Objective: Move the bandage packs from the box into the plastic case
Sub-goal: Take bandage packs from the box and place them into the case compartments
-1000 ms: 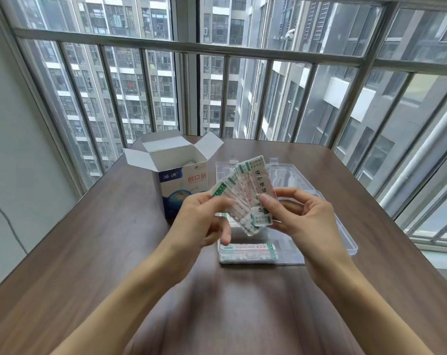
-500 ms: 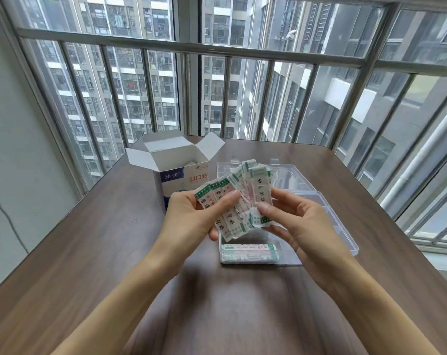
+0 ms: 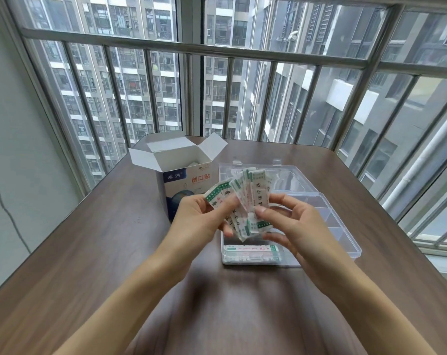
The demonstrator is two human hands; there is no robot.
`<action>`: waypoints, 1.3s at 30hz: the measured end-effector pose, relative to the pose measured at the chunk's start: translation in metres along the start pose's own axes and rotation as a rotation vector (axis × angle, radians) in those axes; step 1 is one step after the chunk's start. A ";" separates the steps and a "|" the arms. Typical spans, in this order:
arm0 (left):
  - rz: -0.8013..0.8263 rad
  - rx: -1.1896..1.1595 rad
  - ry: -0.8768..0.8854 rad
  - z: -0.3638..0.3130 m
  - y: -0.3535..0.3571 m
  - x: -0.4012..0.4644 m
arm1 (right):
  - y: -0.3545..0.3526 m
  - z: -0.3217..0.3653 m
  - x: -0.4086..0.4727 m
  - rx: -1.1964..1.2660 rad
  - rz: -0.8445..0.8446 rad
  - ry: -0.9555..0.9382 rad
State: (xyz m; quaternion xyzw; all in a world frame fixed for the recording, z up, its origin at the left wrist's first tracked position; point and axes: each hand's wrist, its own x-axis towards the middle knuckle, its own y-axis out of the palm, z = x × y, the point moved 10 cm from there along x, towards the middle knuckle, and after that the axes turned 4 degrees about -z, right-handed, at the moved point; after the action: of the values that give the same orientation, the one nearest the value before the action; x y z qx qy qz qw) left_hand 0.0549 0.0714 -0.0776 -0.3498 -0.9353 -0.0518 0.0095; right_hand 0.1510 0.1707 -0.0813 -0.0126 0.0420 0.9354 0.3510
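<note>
Several bandage packs (image 3: 245,201) are pinched, fanned, by left hand (image 3: 199,221) and right hand (image 3: 291,224); best squared before lowering into the plastic case (image 3: 345,242) at six o'clock.

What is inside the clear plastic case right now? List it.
The plastic case holds bandage packs in its nearest compartment; the right-side compartments look bare. The fanned packs and both hands, left hand and right hand, cover its middle.

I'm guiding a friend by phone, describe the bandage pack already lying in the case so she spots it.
On the brown table, find the clear plastic case right of the open box. The pack lies flat in its nearest compartment, alone, unlike those fanned in the hands.
</note>
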 end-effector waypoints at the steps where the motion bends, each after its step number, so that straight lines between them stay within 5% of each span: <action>1: -0.001 0.002 -0.008 0.000 0.001 0.000 | 0.000 0.003 0.000 -0.058 -0.023 -0.028; 7: 0.102 -0.152 -0.099 0.005 0.015 -0.001 | -0.003 0.013 -0.001 -0.130 -0.098 -0.117; 14: 0.124 -0.178 -0.123 0.017 0.020 -0.002 | 0.023 0.006 0.000 -0.236 0.129 -0.056; 18: 0.089 -0.036 -0.086 0.011 0.008 0.005 | 0.018 0.023 0.002 -0.385 0.118 -0.143; 25: 0.063 0.703 0.395 -0.038 -0.016 0.019 | 0.016 0.053 0.012 -0.918 0.274 -0.424; 30: 0.358 0.660 0.365 -0.036 0.009 0.010 | 0.016 0.040 0.017 -1.102 0.418 -0.334; 39: 0.481 1.067 0.313 -0.014 0.016 0.006 | 0.022 0.008 0.014 -1.241 0.598 -0.136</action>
State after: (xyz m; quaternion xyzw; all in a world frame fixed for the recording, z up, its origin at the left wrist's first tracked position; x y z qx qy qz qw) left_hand 0.0609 0.0863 -0.0622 -0.4865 -0.7146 0.3769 0.3325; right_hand 0.1255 0.1643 -0.0722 -0.1404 -0.5215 0.8416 0.0078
